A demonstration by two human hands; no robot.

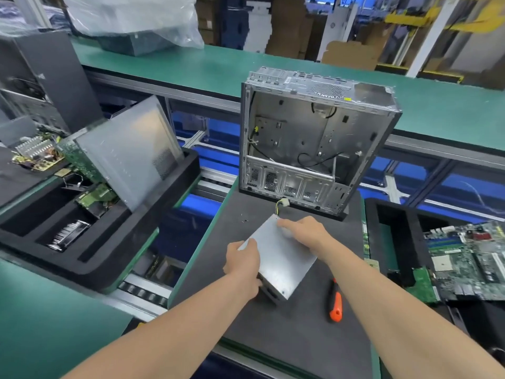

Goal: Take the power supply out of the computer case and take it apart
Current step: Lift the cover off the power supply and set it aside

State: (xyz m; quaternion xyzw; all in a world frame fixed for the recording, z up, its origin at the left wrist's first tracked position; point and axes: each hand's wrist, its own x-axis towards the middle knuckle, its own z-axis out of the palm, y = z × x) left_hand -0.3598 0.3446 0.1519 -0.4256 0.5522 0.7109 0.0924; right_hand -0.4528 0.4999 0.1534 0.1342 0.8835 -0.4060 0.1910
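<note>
The power supply, a plain silver metal box, lies tilted on the dark grey mat in front of me. My left hand grips its near left corner, with the thumb on the top plate. My right hand grips the far right edge near the corner where yellow and black wires with a white plug come out. Behind it stands the opened computer case, its inside bare except for a few loose black cables.
An orange and black screwdriver lies on the mat right of the box. Small screws lie near the mat's far left. A black foam tray with a side panel and boards is at left; motherboards are stacked at right.
</note>
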